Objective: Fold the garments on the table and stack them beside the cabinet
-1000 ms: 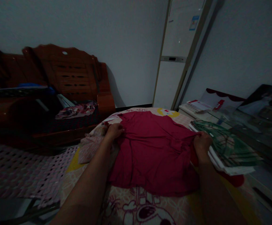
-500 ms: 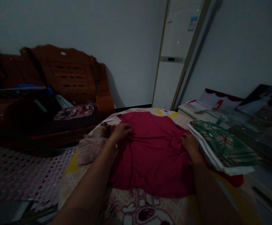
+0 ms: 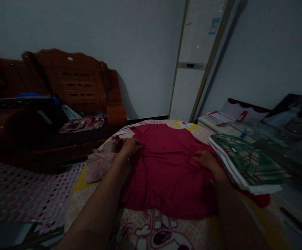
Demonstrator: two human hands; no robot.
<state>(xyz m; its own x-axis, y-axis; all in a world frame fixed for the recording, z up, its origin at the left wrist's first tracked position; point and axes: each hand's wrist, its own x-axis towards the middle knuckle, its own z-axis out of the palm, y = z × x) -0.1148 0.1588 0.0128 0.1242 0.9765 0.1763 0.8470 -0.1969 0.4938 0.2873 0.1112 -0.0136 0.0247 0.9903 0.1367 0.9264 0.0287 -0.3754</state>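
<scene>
A dark pink shirt lies spread out with creases across its middle. At its left side, my left hand rests palm down on the edge, fingers stretched out over the cloth. My right hand lies on the shirt's right part, its fingers slightly apart and pointing inward. Beside my left wrist is a crumpled pale pink cloth, partly hidden behind my forearm. To the right of my right hand sits a stack of folded clothes, with a green plaid garment on top of white ones.
Under everything is a patterned bedspread. A wooden bench with cloth on its seat stands at the back left, above a woven pink seat. A tall white air conditioner fills the corner. Papers lie on a cabinet at right.
My right hand has moved left, further onto the shirt from its right edge. My left hand has shifted slightly left. The shirt lies almost as before.
</scene>
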